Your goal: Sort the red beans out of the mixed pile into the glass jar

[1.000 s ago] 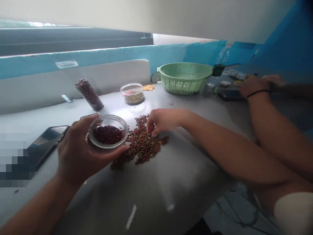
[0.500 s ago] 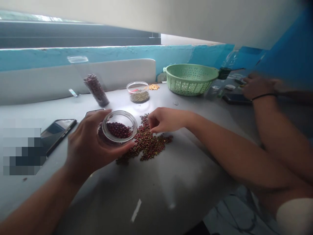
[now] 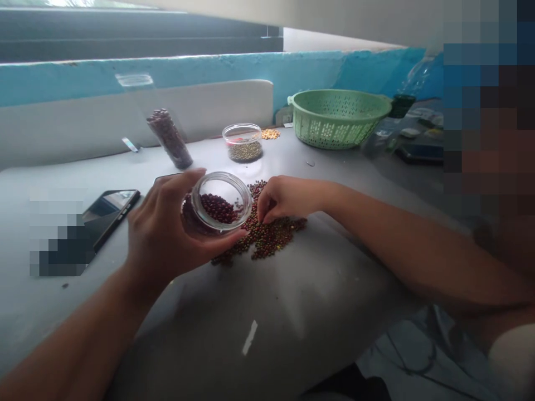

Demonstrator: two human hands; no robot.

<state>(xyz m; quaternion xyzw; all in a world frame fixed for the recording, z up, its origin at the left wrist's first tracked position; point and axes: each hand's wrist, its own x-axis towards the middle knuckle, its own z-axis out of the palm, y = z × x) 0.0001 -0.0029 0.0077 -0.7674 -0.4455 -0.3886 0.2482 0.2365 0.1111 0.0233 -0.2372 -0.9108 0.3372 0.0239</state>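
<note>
My left hand (image 3: pixel 161 225) is wrapped round a clear open jar (image 3: pixel 221 225), which is tilted with its mouth towards me. Dark red beans (image 3: pixel 217 208) lie inside the jar. Beside it, a spread pile of mixed red and green beans (image 3: pixel 278 239) covers part of the grey table (image 3: pixel 200 328). My right hand (image 3: pixel 280 199) is over the pile, thumb and fingertips pinched together at the beans. Whatever is between those fingertips is too small to make out.
Behind the pile stand a round clear tub (image 3: pixel 244 150) of green beans, some yellow kernels (image 3: pixel 270 134) and a green colander (image 3: pixel 340 125). A tall clear container (image 3: pixel 169 139) of dark beans leans at the back left. A phone (image 3: pixel 111 214) lies left of my left hand.
The view has shifted, so the things on the table sit higher and further right. My left hand still holds the jar; my right hand stays pinched at the pile.
</note>
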